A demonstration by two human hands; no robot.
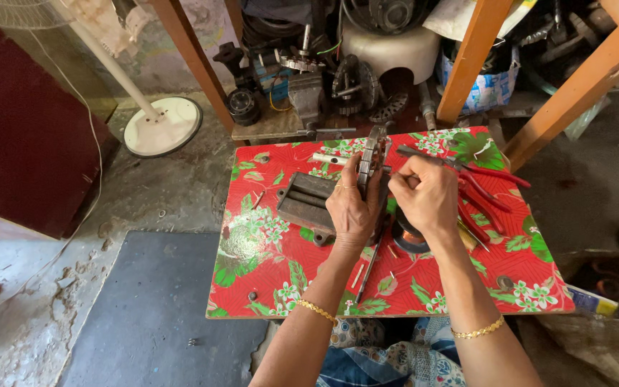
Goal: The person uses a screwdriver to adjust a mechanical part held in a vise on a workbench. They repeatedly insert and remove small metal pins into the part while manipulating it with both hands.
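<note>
Red floral covering wraps the surface (266,279). Over its middle the left hand (352,208) grips an upright dark metal motor part (372,154), while the right hand (430,195) is closed around a thin tool (417,153) touching it. Beyond the far edge, a white tub (395,50) sits among crowded parts; its contents cannot be made out. Red pliers (485,190) lie right, partly hidden by the wrist
</note>
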